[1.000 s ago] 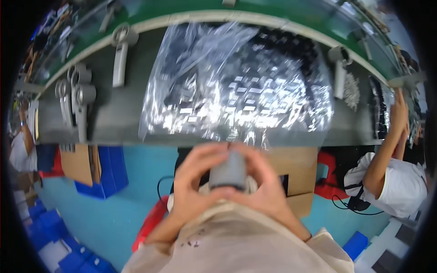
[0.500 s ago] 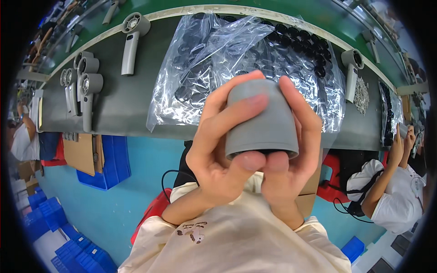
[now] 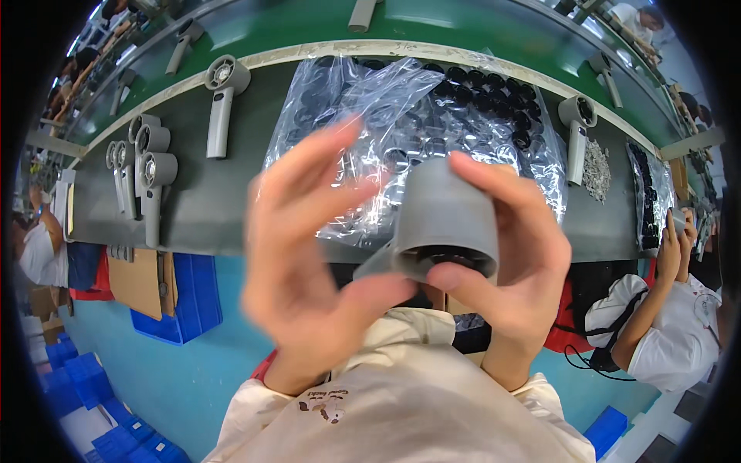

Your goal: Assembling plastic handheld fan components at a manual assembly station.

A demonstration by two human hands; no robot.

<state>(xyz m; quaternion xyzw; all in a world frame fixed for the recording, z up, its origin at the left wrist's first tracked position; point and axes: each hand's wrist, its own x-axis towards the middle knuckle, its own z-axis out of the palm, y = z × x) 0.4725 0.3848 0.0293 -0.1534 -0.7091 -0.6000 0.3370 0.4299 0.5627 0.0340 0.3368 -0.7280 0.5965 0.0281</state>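
A grey handheld fan (image 3: pixel 448 204) is in front of my chest, its round head toward me with the dark open end tilted down. Part of its handle (image 3: pixel 376 265) shows at the lower left of the head. My right hand (image 3: pixel 525 270) grips the head, thumb at the lower rim and fingers along the far side. Apart from the head, my left hand (image 3: pixel 309 255) is blurred, with fingers spread and nothing in them; its thumb is near the handle. Behind both hands, a clear plastic bag (image 3: pixel 347 143) of black ring-shaped parts lies on the dark bench (image 3: pixel 201 208).
Several grey fans (image 3: pixel 158 170) stand at the bench's left, another fan (image 3: pixel 221 108) nearer the middle. A fan (image 3: pixel 577 135) and a pile of small pale parts (image 3: pixel 596 171) are at right. Beyond runs a green conveyor (image 3: pixel 432 27). A co-worker (image 3: pixel 664 309) sits at right.
My left hand has let go of the fan head and moved left, its fingers opening. My right hand still holds the fan, which has turned so its handle shows.
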